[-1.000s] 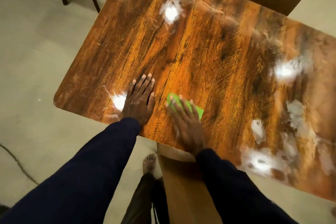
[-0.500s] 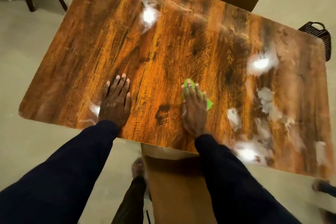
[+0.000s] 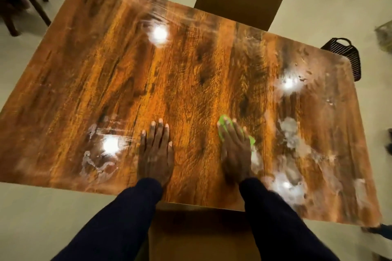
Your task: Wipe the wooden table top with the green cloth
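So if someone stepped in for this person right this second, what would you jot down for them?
Left hand: flat on the wooden table top, fingers straight, holding nothing.
Right hand: flat on the green cloth, pressing it to the table near the front edge, right of centre.
Done: the middle strip looks free of smears.
Left: white smears right of the cloth, down to the near right corner, and a fainter patch left of the left hand.
The bright round spots look like lamp glare, not dirt.
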